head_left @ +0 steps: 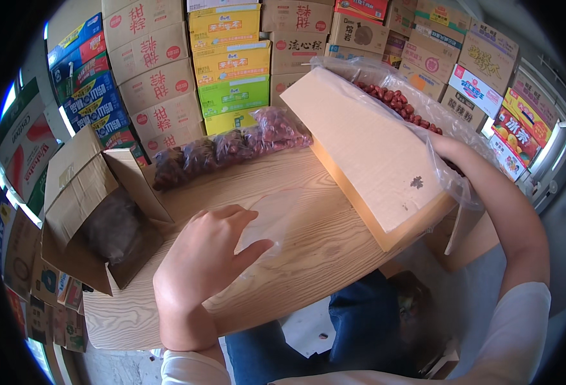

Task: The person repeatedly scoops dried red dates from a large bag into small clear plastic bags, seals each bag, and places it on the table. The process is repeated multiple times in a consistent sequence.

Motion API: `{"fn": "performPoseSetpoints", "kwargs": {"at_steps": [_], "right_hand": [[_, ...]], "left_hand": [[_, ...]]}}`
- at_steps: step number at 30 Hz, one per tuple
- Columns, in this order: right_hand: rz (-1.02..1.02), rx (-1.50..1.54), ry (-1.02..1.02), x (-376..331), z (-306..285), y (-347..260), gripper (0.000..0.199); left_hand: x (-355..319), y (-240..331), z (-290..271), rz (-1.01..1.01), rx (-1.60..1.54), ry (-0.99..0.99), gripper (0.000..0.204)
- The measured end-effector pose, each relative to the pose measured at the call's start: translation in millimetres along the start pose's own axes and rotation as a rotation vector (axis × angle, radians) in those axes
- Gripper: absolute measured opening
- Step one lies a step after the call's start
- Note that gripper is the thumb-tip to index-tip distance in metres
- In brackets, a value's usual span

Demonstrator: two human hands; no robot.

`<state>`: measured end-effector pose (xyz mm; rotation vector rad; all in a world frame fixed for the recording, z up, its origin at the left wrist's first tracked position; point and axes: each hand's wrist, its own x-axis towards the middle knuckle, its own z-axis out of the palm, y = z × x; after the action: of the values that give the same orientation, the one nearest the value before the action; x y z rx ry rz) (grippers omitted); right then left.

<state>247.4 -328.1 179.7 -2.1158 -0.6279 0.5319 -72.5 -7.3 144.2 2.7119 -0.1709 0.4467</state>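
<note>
My left hand is over the wooden table, thumb and fingers spread apart. Just beyond its fingertips a clear plastic bag lies flat on the tabletop. On the right, my right hand reaches over the raised flap of a cardboard box lined with clear plastic film. Red dates fill the box around that hand. Its fingers are hidden down among the dates and film, so I cannot see what they hold.
Several filled bags of dates stand in a row along the table's far edge. An open carton with a dark plastic bundle inside lies at the left. Stacked cartons wall off the back and both sides.
</note>
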Motion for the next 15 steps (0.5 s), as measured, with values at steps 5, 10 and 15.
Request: {"fn": "performPoseSetpoints", "kwargs": {"at_steps": [5, 10, 15], "right_hand": [[0.037, 0.026, 0.046, -7.3, 6.7, -10.0, 0.044], [0.059, 0.128, 0.007, 5.6, -1.8, 3.5, 0.042], [0.036, 0.122, -0.009, 19.8, -5.6, 17.0, 0.042]], "left_hand": [[-0.1, -2.2, 0.8, 0.006, 0.034, 0.014, 0.039], [1.6, -0.8, 1.8, -0.009, 0.027, 0.002, 0.039], [2.3, -0.3, 2.4, -0.02, 0.041, -0.015, 0.039]]}}
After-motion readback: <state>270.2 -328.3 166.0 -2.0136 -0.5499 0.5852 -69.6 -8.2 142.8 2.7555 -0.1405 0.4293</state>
